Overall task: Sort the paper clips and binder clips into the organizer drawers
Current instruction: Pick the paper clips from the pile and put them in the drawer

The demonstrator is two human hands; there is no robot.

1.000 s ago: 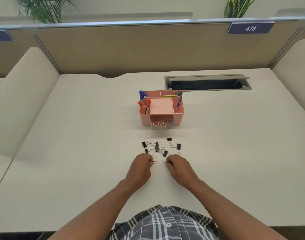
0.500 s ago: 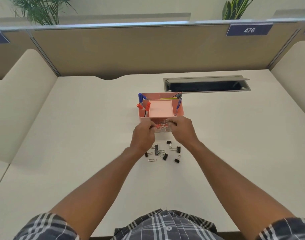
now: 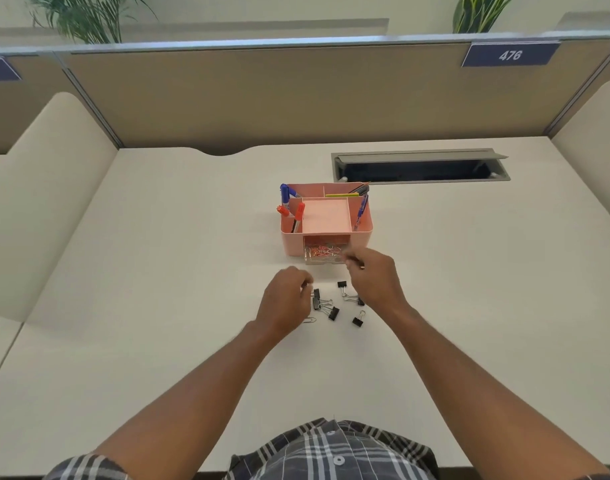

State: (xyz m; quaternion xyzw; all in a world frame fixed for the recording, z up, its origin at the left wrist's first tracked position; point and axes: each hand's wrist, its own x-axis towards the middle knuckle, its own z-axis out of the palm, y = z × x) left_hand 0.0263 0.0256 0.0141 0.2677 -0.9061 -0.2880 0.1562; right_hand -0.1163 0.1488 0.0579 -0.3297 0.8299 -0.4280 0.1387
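The pink organizer (image 3: pixel 360 233) stands mid-desk with its clear drawer (image 3: pixel 322 259) pulled out toward me; orange paper clips (image 3: pixel 322 251) lie inside. My right hand (image 3: pixel 374 280) hovers at the drawer's front right corner with thumb and fingers pinched together. What they pinch is hidden. My left hand (image 3: pixel 284 301) hangs just left of the loose black binder clips (image 3: pixel 332 312), fingers loosely curled, nothing visible in them. More binder clips lie at the group's far side (image 3: pixel 341 284) and near side (image 3: pixel 357 321). A silver paper clip (image 3: pixel 310 320) lies by my left wrist.
Red and blue pens (image 3: pixel 298 214) stand in the organizer's side compartments. A grey cable hatch (image 3: pixel 419 155) is open behind it on the right. A tan partition (image 3: pixel 296 95) closes off the desk's far edge, with padded dividers on both sides.
Both hands rose from the loose clips to the drawer. Since then my left hand has pulled back toward the binder clips, while my right hand stays at the drawer's corner.
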